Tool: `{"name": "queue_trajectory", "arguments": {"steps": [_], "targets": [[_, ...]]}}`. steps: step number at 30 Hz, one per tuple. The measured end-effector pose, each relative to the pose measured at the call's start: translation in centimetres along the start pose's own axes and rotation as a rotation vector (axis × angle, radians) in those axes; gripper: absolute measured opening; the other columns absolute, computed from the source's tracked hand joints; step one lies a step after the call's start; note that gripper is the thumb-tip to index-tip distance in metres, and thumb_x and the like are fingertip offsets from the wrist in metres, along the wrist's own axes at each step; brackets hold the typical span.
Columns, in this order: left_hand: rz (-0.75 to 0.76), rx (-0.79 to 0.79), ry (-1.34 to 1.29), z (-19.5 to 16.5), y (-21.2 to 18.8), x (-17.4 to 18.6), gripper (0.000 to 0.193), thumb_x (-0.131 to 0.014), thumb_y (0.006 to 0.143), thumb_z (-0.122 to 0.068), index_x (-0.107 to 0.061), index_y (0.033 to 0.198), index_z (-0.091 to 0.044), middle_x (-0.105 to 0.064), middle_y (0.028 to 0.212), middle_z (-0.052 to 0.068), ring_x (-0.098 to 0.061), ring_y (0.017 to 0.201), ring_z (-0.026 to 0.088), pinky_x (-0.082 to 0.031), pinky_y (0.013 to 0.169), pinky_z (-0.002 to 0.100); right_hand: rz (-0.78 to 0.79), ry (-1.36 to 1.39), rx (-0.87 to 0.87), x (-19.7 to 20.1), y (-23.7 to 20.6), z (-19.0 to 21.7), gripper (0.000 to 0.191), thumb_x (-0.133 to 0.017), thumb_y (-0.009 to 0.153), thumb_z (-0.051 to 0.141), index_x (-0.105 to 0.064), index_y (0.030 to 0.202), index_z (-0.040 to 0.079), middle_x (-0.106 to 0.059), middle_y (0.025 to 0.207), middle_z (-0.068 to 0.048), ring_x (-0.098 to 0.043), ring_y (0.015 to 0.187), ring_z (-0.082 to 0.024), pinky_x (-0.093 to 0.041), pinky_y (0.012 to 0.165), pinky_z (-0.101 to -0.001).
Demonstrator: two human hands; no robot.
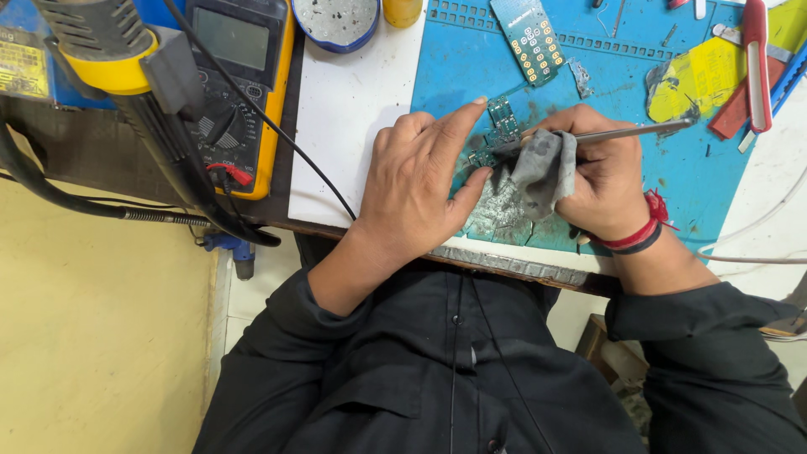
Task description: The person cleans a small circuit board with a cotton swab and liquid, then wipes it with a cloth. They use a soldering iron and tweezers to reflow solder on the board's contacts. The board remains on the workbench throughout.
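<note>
**Grip pinned on a small board, cloth and tool working over it**

Grip, left hand (416, 189): fingers spread, index tip and thumb pressing down either side of a small green circuit board (503, 118), pinning it flat to the blue work mat (689, 185). Nothing is enclosed in it; it's a hold-down, not a pinch. Right hand (601, 172) is closed round a thin metal tool (626, 132) w/ a grey smudged cloth (546, 168) bunched under the fingers, just right of the left thumb. Tool's working end is hidden under the cloth, so can't tell if it's touching the board.

Board sits between the two grips, partly covered by the left index finger; a grey, scuffed patch of mat lies just below it, toward the body.

Doing this well, as I judge it:
- Keep the hold-down fingertips on the board edges, off the parts being wiped.
- Short, light strokes w/ the cloth, away from the pinning fingers, so the board doesn't skate.
- Tool shaft low and near flat; a steep angle could gouge or lift a part.
- Steady the right wrist on the surface edge.

Farther out from the grips: a second, longer board w/ gold pads (528, 38) above the left index tip; a multimeter (239, 84) and a hot-air nozzle (101, 42) well left; a red-handled cutter (755, 63) well right. Black cable (277, 139) runs just left of the left wrist; mind it doesn't snag.
</note>
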State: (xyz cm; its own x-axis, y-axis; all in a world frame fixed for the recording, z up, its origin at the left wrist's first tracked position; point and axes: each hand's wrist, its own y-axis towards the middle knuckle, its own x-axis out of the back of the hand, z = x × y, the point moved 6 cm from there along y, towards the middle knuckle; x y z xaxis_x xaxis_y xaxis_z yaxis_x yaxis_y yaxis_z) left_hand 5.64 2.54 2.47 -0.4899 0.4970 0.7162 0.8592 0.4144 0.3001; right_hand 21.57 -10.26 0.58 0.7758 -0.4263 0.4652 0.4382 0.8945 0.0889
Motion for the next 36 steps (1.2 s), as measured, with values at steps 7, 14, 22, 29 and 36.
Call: {"name": "queue_trajectory", "arguments": {"steps": [7, 14, 22, 29, 36], "targets": [[0.018, 0.021, -0.003, 0.1, 0.0, 0.0, 0.071, -0.083, 0.09, -0.025, -0.046, 0.149, -0.007, -0.067, 0.109, 0.008, -0.056, 0.107, 0.026, -0.04, 0.091, 0.042, -0.012, -0.01, 0.0, 0.1, -0.1, -0.1, 0.007, -0.065, 0.104, 0.003, -0.065, 0.108, -0.003, -0.072, 0.093, -0.009, -0.068, 0.081, -0.01, -0.053, 0.073, -0.0231], [-0.007, 0.014, -0.005, 0.1, 0.0, 0.0, 0.071, -0.081, 0.092, -0.025, -0.045, 0.15, -0.006, -0.068, 0.114, 0.008, -0.056, 0.109, 0.026, -0.04, 0.093, 0.041, -0.053, 0.12, 0.024, 0.2, -0.4, -1.5, 0.023, -0.044, 0.119, 0.008, -0.06, 0.109, -0.005, -0.071, 0.1, -0.012, -0.07, 0.087, -0.014, -0.056, 0.08, -0.025], [-0.027, -0.05, 0.095, -0.7, -0.6, 0.3, 0.07, -0.079, 0.097, -0.037, -0.046, 0.149, -0.003, -0.069, 0.122, 0.01, -0.055, 0.104, 0.026, -0.038, 0.089, 0.041, -0.323, 0.44, 0.017, 3.0, -0.4, -2.2, 0.016, -0.052, 0.123, 0.011, -0.058, 0.122, -0.004, -0.066, 0.092, -0.008, -0.07, 0.082, -0.016, -0.059, 0.079, -0.0296], [0.04, -0.168, 0.041, -1.8, 0.0, 0.2, 0.061, -0.075, 0.095, -0.033, -0.055, 0.145, -0.005, -0.066, 0.127, 0.009, -0.057, 0.115, 0.027, -0.037, 0.108, 0.047, -0.335, 0.331, 0.082, 3.1, 0.3, 0.5, 0.015, -0.063, 0.112, 0.006, -0.06, 0.123, -0.003, -0.067, 0.092, -0.007, -0.069, 0.08, -0.014, -0.061, 0.086, -0.0298], [0.071, -0.207, 0.153, -1.6, 0.8, -0.3, 0.053, -0.073, 0.091, -0.028, -0.059, 0.137, -0.007, -0.066, 0.131, 0.007, -0.058, 0.123, 0.026, -0.022, 0.123, 0.058, -0.318, 0.048, 0.159, 3.9, 0.1, 1.7, 0.014, -0.073, 0.106, 0.0, -0.071, 0.118, -0.008, -0.073, 0.101, -0.013, -0.068, 0.085, -0.016, -0.053, 0.079, -0.0249]]}}
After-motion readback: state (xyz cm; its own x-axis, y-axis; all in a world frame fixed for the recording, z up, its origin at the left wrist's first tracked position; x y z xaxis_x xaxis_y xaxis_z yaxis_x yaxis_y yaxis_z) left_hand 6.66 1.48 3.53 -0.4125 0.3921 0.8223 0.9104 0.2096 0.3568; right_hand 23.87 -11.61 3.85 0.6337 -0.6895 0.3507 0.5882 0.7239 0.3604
